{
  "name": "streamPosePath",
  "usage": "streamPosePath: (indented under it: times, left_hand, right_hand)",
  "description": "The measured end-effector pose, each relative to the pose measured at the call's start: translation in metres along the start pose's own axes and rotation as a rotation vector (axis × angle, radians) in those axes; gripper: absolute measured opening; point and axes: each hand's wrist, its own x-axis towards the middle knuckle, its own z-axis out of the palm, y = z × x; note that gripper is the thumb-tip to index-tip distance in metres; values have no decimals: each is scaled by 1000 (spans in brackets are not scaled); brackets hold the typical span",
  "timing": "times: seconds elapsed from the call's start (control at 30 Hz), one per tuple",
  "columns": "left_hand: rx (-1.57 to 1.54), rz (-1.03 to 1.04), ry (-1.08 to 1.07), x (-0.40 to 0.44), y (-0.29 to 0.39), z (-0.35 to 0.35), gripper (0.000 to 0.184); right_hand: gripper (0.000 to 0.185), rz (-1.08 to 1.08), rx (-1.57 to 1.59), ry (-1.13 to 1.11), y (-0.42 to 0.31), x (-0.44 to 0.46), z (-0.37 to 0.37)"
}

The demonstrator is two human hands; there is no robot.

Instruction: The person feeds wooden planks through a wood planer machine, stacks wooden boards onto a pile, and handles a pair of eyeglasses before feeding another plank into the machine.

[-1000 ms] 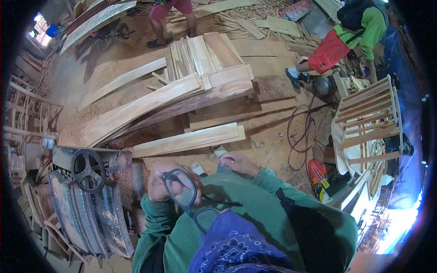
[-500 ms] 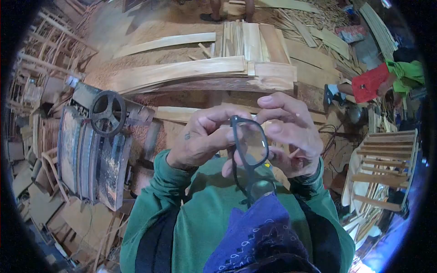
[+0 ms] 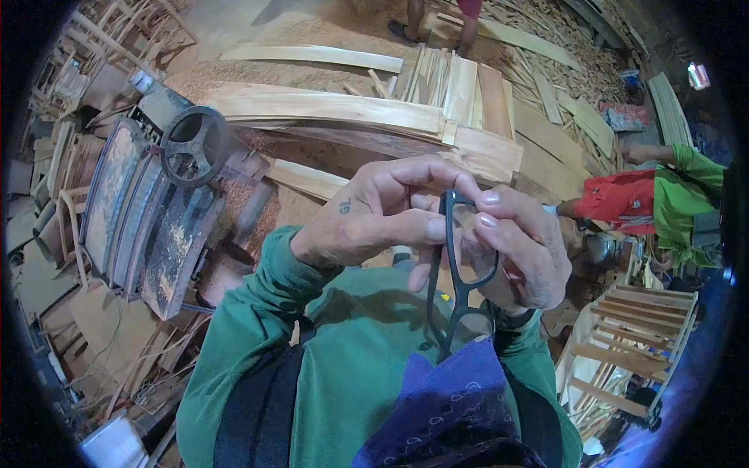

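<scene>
A pair of dark-framed eyeglasses (image 3: 459,290) is held upright on end in front of my chest. My left hand (image 3: 374,210) is closed on the frame near its top end, thumb and fingers pinching the rim. At the upper lens, my right hand (image 3: 524,248) has its thumb and fingertips closed, pressing on the lens from the other side. Whether a small cloth lies between those fingertips is hidden. The lower lens partly sits behind a blue patterned bandana (image 3: 445,398) that hangs below the glasses, over my green shirt (image 3: 355,351).
A machine with a black handwheel (image 3: 193,147) stands at left. Ahead lie stacked wooden planks (image 3: 335,105) over sawdust. A person in red shorts (image 3: 620,201) and a green shirt is at right, near a slatted wooden frame (image 3: 624,351). Another person's legs (image 3: 415,19) show at the top.
My right fingertips have closed in onto the upper lens, where they were spread apart before. Both hands and the glasses sit slightly farther right, and the view has turned.
</scene>
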Motion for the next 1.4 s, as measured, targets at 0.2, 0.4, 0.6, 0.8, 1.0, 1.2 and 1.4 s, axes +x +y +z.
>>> streamPosePath:
  times: [0.2,0.4,0.6,0.8,1.0,1.2,1.4]
  left_hand:
    - [32,52,25,-5,-24,-5,61]
    - [-16,114,-1,-15,-19,0,67]
    - [21,239,-6,-19,-15,-6,40]
    - [138,176,40,-39,-27,-35,31]
    - [184,232,-12,-43,-38,-34,30]
    - [156,247,134,-60,-19,-28,21]
    - [111,346,170,-50,-8,13,16]
  right_hand:
    - [41,-12,-34,-14,7,-15,9]
    - [45,-109,-11,-19,-5,-4,9]
    - [43,-309,-89,-135,-12,2,7]
    - [40,-135,113,-400,-17,-2,0]
    - [38,9,233,-394,-18,-1,4]
    - [29,77,389,-247,-21,3,21]
    - [20,166,501,20,-36,30,13]
